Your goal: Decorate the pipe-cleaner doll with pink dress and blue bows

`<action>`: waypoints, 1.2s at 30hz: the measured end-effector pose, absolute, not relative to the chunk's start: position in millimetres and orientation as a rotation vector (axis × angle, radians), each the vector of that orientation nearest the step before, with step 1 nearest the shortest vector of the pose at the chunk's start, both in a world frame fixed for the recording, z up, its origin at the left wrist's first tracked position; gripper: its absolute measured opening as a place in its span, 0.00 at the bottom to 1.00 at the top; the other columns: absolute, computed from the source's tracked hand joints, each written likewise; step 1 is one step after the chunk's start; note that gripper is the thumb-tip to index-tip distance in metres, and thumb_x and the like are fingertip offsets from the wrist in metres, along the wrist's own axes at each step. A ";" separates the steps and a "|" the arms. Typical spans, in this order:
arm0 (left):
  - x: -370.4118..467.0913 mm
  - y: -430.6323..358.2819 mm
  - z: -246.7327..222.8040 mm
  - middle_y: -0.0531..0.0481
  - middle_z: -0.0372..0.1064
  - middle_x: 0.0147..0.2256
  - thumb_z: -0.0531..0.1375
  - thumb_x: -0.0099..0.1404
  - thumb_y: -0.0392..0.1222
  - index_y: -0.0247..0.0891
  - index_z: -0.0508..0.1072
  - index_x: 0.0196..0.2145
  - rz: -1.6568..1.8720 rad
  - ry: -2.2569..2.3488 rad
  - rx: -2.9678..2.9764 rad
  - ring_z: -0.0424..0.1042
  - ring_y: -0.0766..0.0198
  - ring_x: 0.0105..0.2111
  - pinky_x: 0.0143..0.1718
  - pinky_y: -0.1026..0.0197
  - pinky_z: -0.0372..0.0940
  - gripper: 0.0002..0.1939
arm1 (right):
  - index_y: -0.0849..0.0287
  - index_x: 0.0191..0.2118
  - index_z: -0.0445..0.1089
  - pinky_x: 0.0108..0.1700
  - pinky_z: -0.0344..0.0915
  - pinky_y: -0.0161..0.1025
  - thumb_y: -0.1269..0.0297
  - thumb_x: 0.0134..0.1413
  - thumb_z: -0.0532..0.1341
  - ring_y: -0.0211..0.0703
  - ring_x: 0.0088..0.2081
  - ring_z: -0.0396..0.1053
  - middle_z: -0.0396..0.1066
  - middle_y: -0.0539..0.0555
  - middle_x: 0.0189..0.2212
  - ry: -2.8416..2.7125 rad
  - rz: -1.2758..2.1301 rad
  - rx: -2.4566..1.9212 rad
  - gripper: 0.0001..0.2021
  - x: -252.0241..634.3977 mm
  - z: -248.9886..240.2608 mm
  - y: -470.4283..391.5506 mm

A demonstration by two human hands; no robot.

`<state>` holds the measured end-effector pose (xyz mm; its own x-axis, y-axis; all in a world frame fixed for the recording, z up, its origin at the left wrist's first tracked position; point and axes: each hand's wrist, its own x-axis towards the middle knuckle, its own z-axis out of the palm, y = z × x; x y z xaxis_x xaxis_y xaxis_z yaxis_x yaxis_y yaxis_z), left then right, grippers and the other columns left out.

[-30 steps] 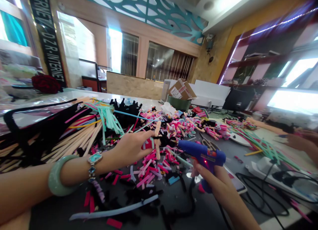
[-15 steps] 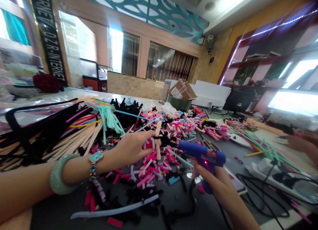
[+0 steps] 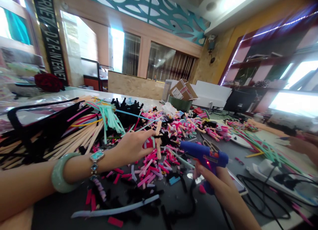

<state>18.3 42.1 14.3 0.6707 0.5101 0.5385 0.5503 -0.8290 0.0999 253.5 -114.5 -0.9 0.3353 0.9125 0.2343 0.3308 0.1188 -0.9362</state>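
My left hand (image 3: 136,143) pinches a small fuzzy doll (image 3: 158,142) with beige limbs, a pink and mint body and black strands on its right side. In my right hand (image 3: 215,178) is a blue glue gun (image 3: 203,154) with a small red light lit. Its nozzle points left at the black part of the doll, close to it; whether they touch I cannot tell. Below the doll lie many cut pink and lilac pieces (image 3: 146,172) on the dark table (image 3: 139,221).
Bundled beige stems (image 3: 84,134) and mint stems (image 3: 109,119) lie left. Behind is a pile of small dolls (image 3: 182,126). Right are scissors (image 3: 210,144), a white power strip (image 3: 285,183) with black cables, and another person's hand (image 3: 301,142).
The glue gun and my right hand have shifted very slightly right in the view. My left hand keeps its pinch on the doll.
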 end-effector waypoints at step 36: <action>16.7 44.6 10.4 0.48 0.74 0.40 0.57 0.62 0.49 0.41 0.63 0.49 -0.815 -0.823 -2.831 0.75 0.53 0.39 0.33 0.60 0.63 0.18 | 0.61 0.30 0.68 0.25 0.58 0.34 0.48 0.48 0.61 0.38 0.24 0.62 0.68 0.51 0.22 -1.267 0.622 -1.516 0.18 250.3 1.6 -116.7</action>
<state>16.7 44.6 10.4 0.7138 0.4753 0.5143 0.5192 -0.8520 0.0668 250.3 -116.7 1.6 0.3132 0.9258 0.2115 0.3989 0.0739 -0.9140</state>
